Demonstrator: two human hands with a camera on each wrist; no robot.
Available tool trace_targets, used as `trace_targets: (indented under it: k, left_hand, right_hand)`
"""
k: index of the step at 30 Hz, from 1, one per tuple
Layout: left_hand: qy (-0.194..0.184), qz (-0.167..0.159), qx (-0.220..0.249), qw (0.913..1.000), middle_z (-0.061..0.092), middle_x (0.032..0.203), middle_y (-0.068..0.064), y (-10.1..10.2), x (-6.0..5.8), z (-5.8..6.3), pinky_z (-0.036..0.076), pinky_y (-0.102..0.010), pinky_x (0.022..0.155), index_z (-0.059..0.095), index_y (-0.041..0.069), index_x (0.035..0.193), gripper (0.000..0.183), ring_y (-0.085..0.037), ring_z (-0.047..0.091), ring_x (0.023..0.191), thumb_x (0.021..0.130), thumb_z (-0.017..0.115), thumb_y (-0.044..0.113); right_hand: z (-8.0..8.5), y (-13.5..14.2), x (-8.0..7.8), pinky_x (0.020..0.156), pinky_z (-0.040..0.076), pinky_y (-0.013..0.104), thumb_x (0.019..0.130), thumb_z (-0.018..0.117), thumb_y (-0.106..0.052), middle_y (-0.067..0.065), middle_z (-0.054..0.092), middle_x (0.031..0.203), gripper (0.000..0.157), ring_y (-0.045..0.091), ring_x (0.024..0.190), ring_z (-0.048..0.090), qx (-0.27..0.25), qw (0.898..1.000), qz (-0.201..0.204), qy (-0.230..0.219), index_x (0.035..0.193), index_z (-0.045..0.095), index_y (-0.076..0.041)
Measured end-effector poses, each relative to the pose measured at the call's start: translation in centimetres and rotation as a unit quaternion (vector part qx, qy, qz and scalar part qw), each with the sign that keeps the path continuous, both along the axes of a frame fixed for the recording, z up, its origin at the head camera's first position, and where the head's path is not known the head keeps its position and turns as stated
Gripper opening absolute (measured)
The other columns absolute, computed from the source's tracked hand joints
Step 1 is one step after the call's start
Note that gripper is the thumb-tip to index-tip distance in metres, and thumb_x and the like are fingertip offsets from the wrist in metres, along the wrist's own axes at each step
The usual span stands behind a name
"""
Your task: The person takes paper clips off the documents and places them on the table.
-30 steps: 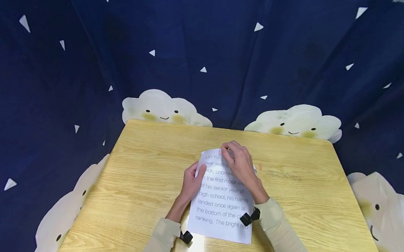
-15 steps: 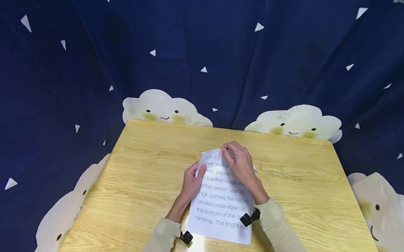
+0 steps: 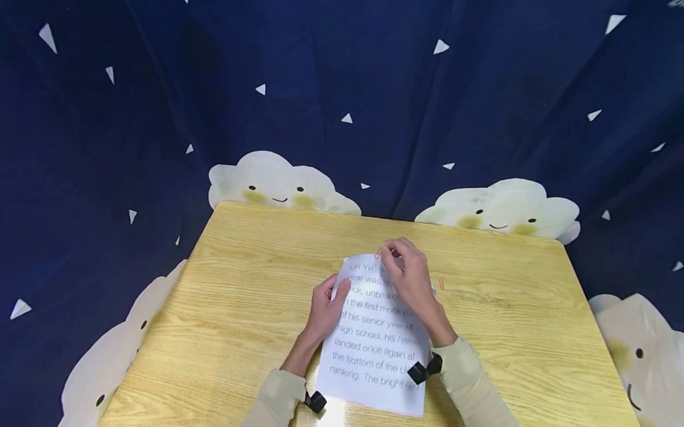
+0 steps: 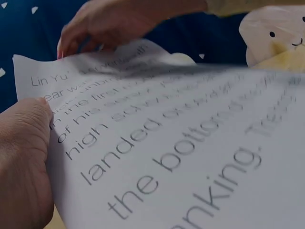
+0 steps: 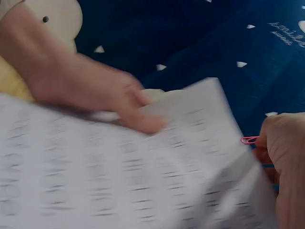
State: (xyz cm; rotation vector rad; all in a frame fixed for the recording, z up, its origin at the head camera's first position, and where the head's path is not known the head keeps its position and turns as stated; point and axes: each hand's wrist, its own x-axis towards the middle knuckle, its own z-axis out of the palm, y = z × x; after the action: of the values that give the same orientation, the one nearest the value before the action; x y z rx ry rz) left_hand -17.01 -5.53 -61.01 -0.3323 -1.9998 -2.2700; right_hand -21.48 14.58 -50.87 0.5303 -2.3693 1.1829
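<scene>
A white sheet of paper (image 3: 369, 356) printed with large text is held up at a tilt over the table; I cannot tell whether it is one sheet or several. My left hand (image 3: 325, 309) grips its left edge, thumb on the printed face, as the left wrist view shows with the thumb (image 4: 35, 112). At the top edge, my right hand (image 3: 412, 281) pinches a pink paper clip (image 5: 249, 140), whose looped end pokes out from the fingers beside the paper. Whether the clip is around the edge or just against it, I cannot tell. The right hand covers part of the upper text.
Another reddish paper clip (image 3: 441, 284) lies on the wooden table (image 3: 239, 299), right of the paper. A dark blue curtain (image 3: 306, 50) with white clouds and triangles surrounds the table's back and sides. A black wrist camera (image 3: 315, 402) is strapped to each forearm.
My right hand and the pink paper clip have shifted slightly right and up along the paper's top edge, uncovering a little more text. The left hand keeps its grip; the paper shifts slightly.
</scene>
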Motion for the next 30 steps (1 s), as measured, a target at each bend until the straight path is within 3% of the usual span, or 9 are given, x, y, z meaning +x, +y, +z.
trace_targets:
  k: [3,7,12,16,18,23,30]
  left_hand:
    - [-0.01,0.004,0.004,0.9999,0.072,0.08,-0.018,-0.3,0.3,-0.4,0.054,-0.029,0.045,0.07,0.0,0.125,0.031,-0.016,0.066,0.055,0.11,0.056,0.023]
    - [-0.008,0.018,0.009,0.9998,0.072,0.081,-0.02,-0.8,0.4,-0.8,0.053,-0.027,0.044,0.07,0.0,0.124,0.029,-0.016,0.066,0.054,0.11,0.056,0.021]
    - [-0.001,0.018,0.01,0.9998,0.071,0.082,-0.021,-1.0,0.3,-0.9,0.051,-0.024,0.045,0.07,-0.001,0.124,0.028,-0.014,0.065,0.054,0.11,0.056,0.019]
    - [0.0,0.021,0.01,0.9997,0.072,0.083,-0.022,-0.9,0.1,-1.0,0.052,-0.025,0.045,0.068,-0.004,0.125,0.028,-0.014,0.066,0.054,0.11,0.056,0.016]
    - [-0.002,0.024,0.01,0.9997,0.072,0.082,-0.021,-0.9,0.1,-1.0,0.052,-0.026,0.044,0.069,-0.004,0.124,0.028,-0.014,0.066,0.054,0.11,0.055,0.016]
    - [-0.008,0.031,0.014,0.9994,0.073,0.081,-0.018,-1.1,0.0,-1.0,0.053,-0.026,0.044,0.07,-0.002,0.123,0.029,-0.015,0.067,0.054,0.11,0.057,0.021]
    - [-0.018,0.031,0.022,0.9991,0.074,0.085,-0.02,-1.3,-0.1,-0.9,0.053,-0.026,0.045,0.069,-0.001,0.127,0.031,-0.015,0.068,0.055,0.11,0.056,0.021]
  right_hand:
    - [1.0,0.8,-0.2,0.071,0.048,0.033,0.103,0.065,-0.011,0.003,0.071,0.093,0.012,0.018,0.082,0.063,-0.025,1.0,0.001,0.013,0.096,0.074,-0.008]
    - [1.9,1.9,-0.6,0.07,0.044,0.033,0.104,0.066,-0.014,0.001,0.073,0.095,0.013,0.015,0.083,0.062,-0.015,1.0,0.003,0.011,0.096,0.074,-0.009]
    - [1.6,2.4,-0.7,0.072,0.048,0.032,0.102,0.067,-0.011,0.003,0.075,0.094,0.011,0.016,0.084,0.064,-0.01,1.0,0.003,-0.013,0.096,0.075,-0.008]
    - [1.5,2.8,-0.6,0.074,0.054,0.036,0.098,0.07,-0.007,0.004,0.078,0.091,0.007,0.017,0.082,0.068,-0.031,0.999,0.006,-0.011,0.095,0.077,-0.008]
    - [1.5,3.1,-0.6,0.074,0.055,0.033,0.097,0.07,-0.006,0.004,0.078,0.089,0.007,0.015,0.08,0.069,-0.044,0.999,0.006,-0.008,0.095,0.077,-0.007]
    - [1.2,4.2,-0.6,0.067,0.048,0.018,0.098,0.066,-0.002,0.007,0.074,0.084,0.006,0.011,0.073,0.063,-0.076,0.997,-0.002,-0.017,0.097,0.072,-0.003]
    - [0.4,6.0,-0.4,0.064,0.045,0.017,0.103,0.06,-0.004,0.012,0.071,0.09,0.011,0.012,0.075,0.059,-0.082,0.995,-0.031,-0.046,0.105,0.07,0.001]
